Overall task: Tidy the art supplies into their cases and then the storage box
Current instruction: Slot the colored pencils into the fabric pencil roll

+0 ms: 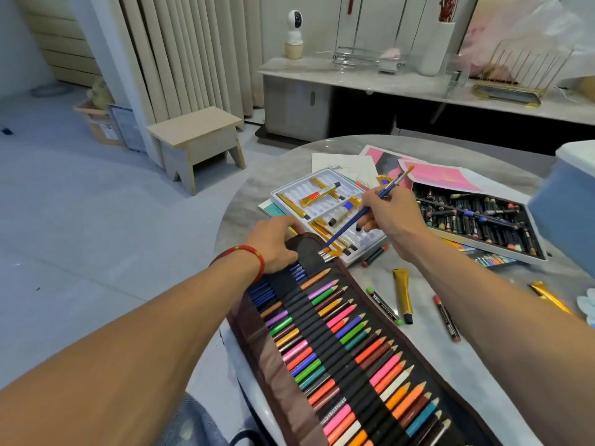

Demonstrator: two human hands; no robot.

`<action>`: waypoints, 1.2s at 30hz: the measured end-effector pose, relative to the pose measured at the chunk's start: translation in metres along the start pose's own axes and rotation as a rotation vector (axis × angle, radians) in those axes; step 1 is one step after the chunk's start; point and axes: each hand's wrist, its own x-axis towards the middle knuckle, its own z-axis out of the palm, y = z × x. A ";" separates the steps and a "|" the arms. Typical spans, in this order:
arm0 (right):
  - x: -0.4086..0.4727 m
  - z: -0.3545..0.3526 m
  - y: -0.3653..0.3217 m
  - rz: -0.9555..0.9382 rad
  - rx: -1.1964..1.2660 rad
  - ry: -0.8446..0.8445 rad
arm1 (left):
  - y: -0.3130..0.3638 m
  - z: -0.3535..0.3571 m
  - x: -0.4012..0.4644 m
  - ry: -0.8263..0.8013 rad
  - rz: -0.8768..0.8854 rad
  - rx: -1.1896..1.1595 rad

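Not much open bench (418, 278) here: the only bare strip runs between the unrolled pencil roll (338, 349) and the pastel box (476, 220), and even that's dotted with a gold paint tube (402, 294) and two loose crayons (384, 305). The paint tray (322, 210) and papers (347, 164) block the far side, and a blue box (566, 201) walls off the right edge.

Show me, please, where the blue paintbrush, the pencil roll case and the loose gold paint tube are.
blue paintbrush (370, 207), head view, middle of its blue handle.
pencil roll case (273, 358), head view, brown fabric flap on its left side.
loose gold paint tube (401, 289), head view, middle of its body.
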 end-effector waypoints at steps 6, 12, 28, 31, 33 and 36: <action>-0.007 0.008 0.001 0.000 -0.025 -0.073 | 0.002 0.000 0.001 0.017 0.003 -0.014; -0.005 0.005 0.005 0.012 -0.049 -0.134 | 0.002 0.000 0.000 0.034 0.007 -0.031; -0.015 0.023 0.008 0.372 0.124 -0.126 | 0.003 -0.001 -0.003 0.086 -0.008 -0.230; -0.016 0.023 0.008 0.413 0.085 -0.151 | 0.002 -0.002 -0.004 0.094 -0.020 -0.331; -0.019 0.027 0.009 0.443 0.083 -0.166 | 0.004 -0.003 -0.007 0.097 -0.019 -0.402; -0.022 0.024 0.004 0.458 0.042 -0.180 | 0.005 -0.005 -0.010 0.110 -0.024 -0.480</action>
